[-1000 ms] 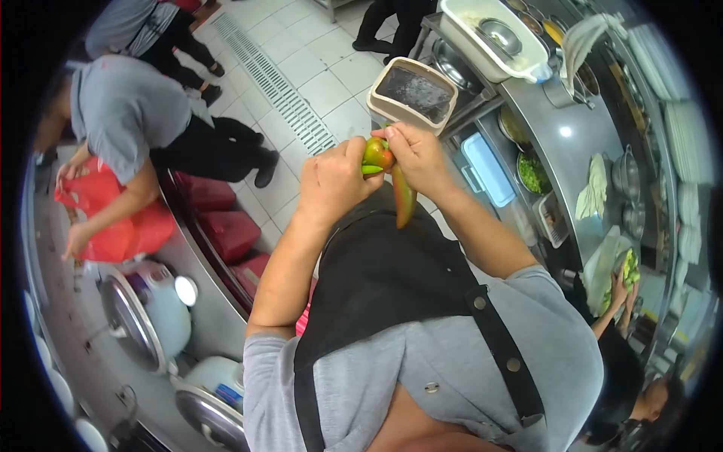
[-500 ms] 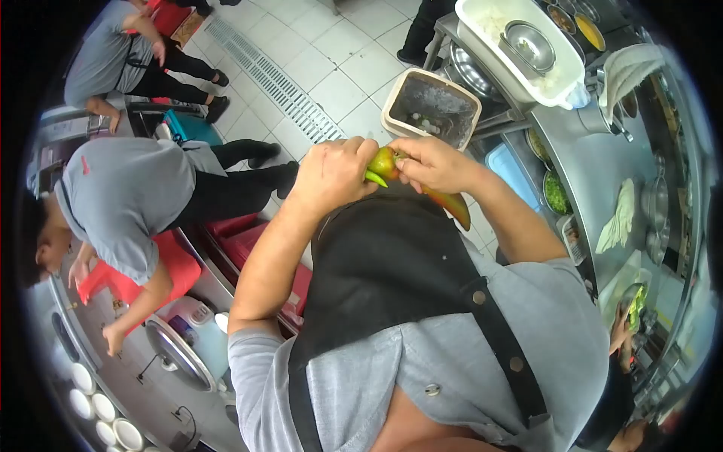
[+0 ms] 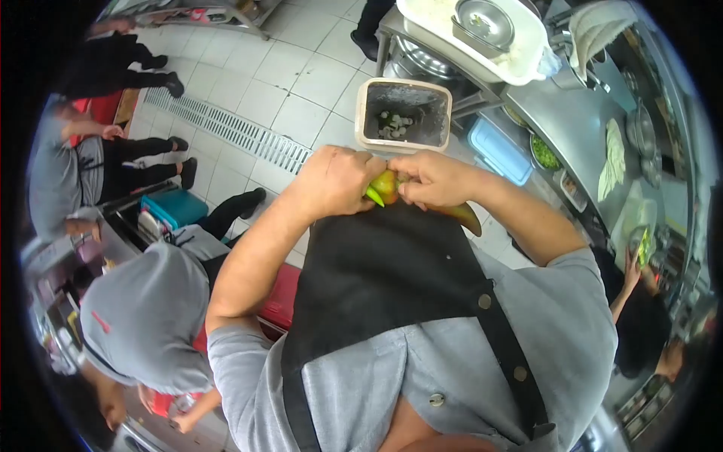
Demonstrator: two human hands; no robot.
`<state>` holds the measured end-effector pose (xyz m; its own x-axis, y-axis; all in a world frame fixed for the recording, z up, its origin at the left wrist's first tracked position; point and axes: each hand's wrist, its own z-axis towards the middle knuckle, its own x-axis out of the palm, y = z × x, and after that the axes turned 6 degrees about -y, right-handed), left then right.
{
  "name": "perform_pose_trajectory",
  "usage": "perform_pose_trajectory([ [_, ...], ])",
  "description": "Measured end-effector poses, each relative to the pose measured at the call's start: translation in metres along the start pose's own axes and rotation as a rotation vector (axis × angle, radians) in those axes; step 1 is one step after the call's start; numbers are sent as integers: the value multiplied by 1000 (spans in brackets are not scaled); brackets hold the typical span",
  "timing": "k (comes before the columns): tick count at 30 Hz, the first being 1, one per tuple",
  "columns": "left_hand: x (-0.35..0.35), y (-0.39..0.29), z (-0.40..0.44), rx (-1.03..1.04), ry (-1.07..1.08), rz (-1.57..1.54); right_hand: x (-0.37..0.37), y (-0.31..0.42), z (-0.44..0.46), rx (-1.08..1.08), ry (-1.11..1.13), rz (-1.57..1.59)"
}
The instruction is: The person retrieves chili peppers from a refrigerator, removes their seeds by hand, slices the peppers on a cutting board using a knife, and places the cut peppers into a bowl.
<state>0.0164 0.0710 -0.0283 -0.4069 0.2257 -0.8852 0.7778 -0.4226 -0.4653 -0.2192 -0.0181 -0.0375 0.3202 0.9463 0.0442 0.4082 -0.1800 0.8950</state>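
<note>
My left hand [image 3: 335, 181] is closed around peppers, and a bright green pepper tip [image 3: 374, 195] pokes out below its fingers. Between both hands shows the rounded end of an orange-green pepper [image 3: 386, 184]. The fingers of my right hand [image 3: 437, 179] pinch at that end, where the stem would sit; the fingertips partly cover it. Out from under the right hand sticks a long reddish-green pepper [image 3: 467, 218], its tip pointing right and down. Both hands are held in front of the black apron [image 3: 384, 264].
A beige-rimmed bin [image 3: 360, 128] with scraps at its bottom stands just beyond my hands. To the right are a white tub [image 3: 527, 68] holding a steel bowl [image 3: 486, 26] and a steel counter [image 3: 572, 120]. A co-worker [image 3: 151, 316] bends at the left; another person's hands [image 3: 636, 271] work at right.
My view has turned, so the bin and counter sit further left and the co-workers on the left lower. My hands stay together on the peppers, the right fingers still at the pepper's end.
</note>
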Motion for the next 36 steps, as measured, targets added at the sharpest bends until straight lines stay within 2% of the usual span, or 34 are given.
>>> perform_pose_trajectory([
  [6,-22,49,13,236,90,-8,37,10,20,50,-252,34],
  [15,-27,85,25,458,166,-32,68,17,37,117,-458,30],
  [22,-18,76,41,490,221,-50,61,0,22,114,-488,1],
  [36,39,19,100,433,158,-94,-6,-61,-46,23,-338,236],
])
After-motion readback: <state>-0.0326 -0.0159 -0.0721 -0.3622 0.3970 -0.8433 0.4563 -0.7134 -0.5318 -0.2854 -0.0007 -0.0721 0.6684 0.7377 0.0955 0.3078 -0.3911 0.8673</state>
